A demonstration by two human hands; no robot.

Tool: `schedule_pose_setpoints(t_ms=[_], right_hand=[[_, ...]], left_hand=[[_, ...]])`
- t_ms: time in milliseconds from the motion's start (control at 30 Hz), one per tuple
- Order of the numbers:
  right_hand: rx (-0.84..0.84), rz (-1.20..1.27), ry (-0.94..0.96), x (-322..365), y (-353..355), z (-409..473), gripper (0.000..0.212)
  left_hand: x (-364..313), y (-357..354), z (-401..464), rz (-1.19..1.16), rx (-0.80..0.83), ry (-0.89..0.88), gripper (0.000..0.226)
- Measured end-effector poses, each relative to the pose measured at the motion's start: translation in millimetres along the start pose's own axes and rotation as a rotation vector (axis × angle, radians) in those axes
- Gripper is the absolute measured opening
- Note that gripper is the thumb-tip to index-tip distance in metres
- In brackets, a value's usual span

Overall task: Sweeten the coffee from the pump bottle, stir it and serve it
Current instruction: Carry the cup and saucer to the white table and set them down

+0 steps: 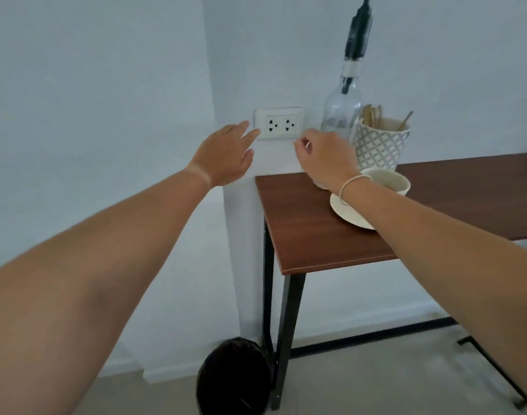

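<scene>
The right hand [325,158] hovered over the table's [310,235] far left corner, fingers curled loosely together, gripping nothing I could make out. The left hand [226,154] hung off the table's edge at 9 o'clock from it, fingers spread apart and empty, in front of the wall socket [279,123]. At 4 o'clock from the right hand, partly behind the wrist, the cup [389,181] sat on its saucer [346,212]. The pump bottle [343,109] stood at 1 o'clock by the wall, touching a patterned mug [376,145] of wooden stirrers [371,113]. A black bin [235,377] stood on the floor at 6 o'clock.
</scene>
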State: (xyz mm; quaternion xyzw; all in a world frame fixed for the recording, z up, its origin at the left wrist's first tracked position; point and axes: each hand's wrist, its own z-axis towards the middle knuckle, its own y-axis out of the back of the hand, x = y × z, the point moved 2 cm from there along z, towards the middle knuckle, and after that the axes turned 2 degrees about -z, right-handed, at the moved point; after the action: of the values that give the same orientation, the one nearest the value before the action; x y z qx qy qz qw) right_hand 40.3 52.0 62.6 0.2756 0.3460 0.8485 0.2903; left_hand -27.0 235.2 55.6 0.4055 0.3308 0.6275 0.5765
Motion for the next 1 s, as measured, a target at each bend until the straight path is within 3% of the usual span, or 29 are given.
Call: schedule_pose_setpoints(t_ms=[233,433,600,733,867,1000], right_hand=[[-0.106,-0.066,-0.076,-102.5,51.6,6.2,0.035],[-0.055,-0.027,-0.196,-195.9,65.4,0.0,0.035],[0.117,0.087,-0.322,-241.0,39.9,-19.7,0.030],[0.275,0.269,-0.418,-258.8,12.2,-34.2,0.032],[0.332,0.447,-0.514,-263.9,-4.9,-40.3,0.036],[0.456,0.633,-0.622,-259.7,-12.2,-34.4,0.025]], left_hand=[[-62.3,-14.9,38.2,-0.079,0.010,0.033,0.046],[-121.6,-43.0,53.1,-0.187,0.095,0.160,0.042],[-153.0,-64.4,50.0,-0.340,0.183,0.325,0.038],[-168.5,-78.6,41.7,-0.560,0.341,0.571,0.037],[-176.0,-81.2,40.8,-0.734,0.331,0.742,0.038],[-181.1,-82.2,44.6,-0.962,0.382,0.892,0.041]])
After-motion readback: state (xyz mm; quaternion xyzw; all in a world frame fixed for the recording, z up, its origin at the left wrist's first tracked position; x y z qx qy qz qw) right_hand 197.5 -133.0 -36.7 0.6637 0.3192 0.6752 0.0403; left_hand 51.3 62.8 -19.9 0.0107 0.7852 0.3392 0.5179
